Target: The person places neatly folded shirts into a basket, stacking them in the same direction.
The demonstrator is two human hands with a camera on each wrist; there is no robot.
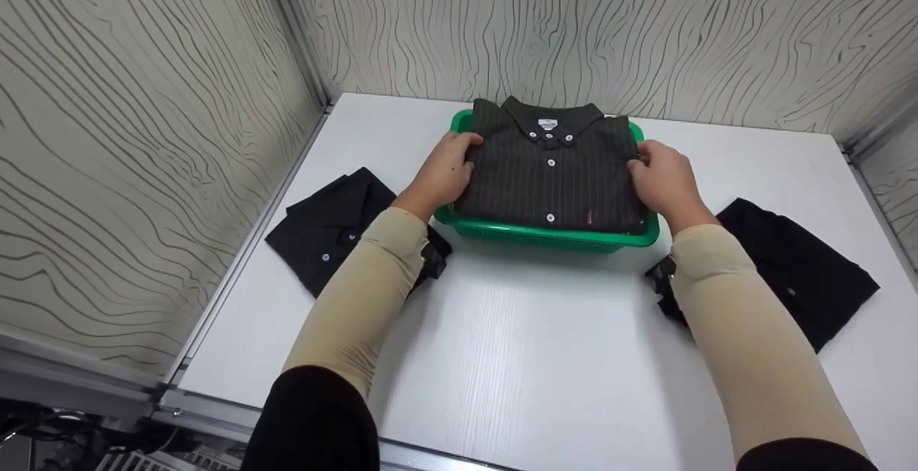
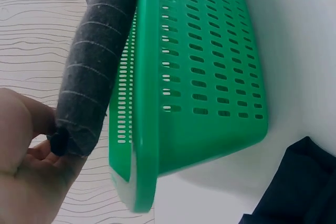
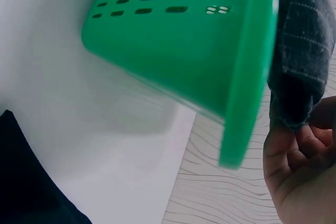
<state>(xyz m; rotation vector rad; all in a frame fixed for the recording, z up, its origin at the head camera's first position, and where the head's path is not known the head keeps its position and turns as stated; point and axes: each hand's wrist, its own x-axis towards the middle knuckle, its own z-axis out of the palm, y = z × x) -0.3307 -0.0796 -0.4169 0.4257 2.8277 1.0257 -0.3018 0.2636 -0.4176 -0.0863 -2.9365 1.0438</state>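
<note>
A folded dark striped shirt (image 1: 552,184), collar toward the back wall, lies over the opening of a green plastic basket (image 1: 534,233). My left hand (image 1: 446,170) pinches the shirt's left side, with the thumb on top. On the other side my right hand (image 1: 663,173) grips the right edge. In the left wrist view the folded shirt edge (image 2: 92,72) sits between thumb and fingers, above the basket rim (image 2: 147,129). The right wrist view has fingers (image 3: 294,153) under the opposite shirt edge (image 3: 304,40), beside the rim. The basket's inside is mostly hidden by the shirt.
A folded black shirt (image 1: 333,224) lies on the white table (image 1: 495,356) at the left, partly behind my left forearm. Another folded black garment (image 1: 803,270) lies at the right, partly behind my right forearm. Patterned wall panels (image 1: 574,34) stand behind and beside the table.
</note>
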